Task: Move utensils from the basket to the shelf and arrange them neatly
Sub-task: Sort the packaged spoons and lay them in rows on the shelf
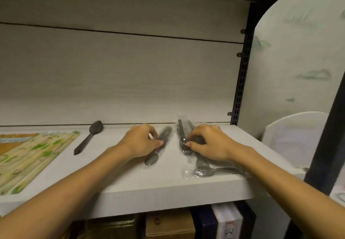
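On the shelf (130, 181), with the left hand (141, 141) pinching one wrapped spoon (158, 145) and the right hand (207, 143) gripping the wrapped spoon bundle (183, 141), align handles parallel, matching the far-left loose spoon (89, 136).

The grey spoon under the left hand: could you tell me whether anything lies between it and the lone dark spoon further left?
Nothing visible does. The shelf is bare between the grey spoon, which the left hand holds, and the lone dark spoon.
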Demonstrator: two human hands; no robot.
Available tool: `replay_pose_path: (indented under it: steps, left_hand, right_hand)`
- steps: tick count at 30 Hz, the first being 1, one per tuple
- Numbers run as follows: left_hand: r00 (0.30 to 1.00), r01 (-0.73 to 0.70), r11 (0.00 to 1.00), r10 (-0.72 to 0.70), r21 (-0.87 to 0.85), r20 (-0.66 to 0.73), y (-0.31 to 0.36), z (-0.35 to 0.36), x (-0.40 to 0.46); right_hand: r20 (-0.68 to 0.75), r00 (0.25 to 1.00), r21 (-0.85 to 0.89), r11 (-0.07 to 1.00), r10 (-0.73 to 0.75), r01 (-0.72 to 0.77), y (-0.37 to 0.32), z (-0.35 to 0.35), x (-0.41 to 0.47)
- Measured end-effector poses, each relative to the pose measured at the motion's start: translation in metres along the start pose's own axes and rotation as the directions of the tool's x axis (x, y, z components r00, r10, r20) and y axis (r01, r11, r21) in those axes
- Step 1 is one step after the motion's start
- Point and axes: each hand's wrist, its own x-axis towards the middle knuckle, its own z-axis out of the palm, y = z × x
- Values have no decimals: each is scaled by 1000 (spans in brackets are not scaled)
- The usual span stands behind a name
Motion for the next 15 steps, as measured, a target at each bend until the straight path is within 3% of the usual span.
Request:
replay_pose_path:
  steps: [9, 15]
  left_hand:
    - [973, 12, 962, -74, -272, -217, 4, -13, -13]
    - [955, 51, 825, -205, -563, -213, -12, -33, -21]
  right_hand:
    - [-84, 995, 41, 998, -51, 55, -18, -4, 13]
    - [-31, 997, 106, 991, -77, 80, -40, 2, 29]
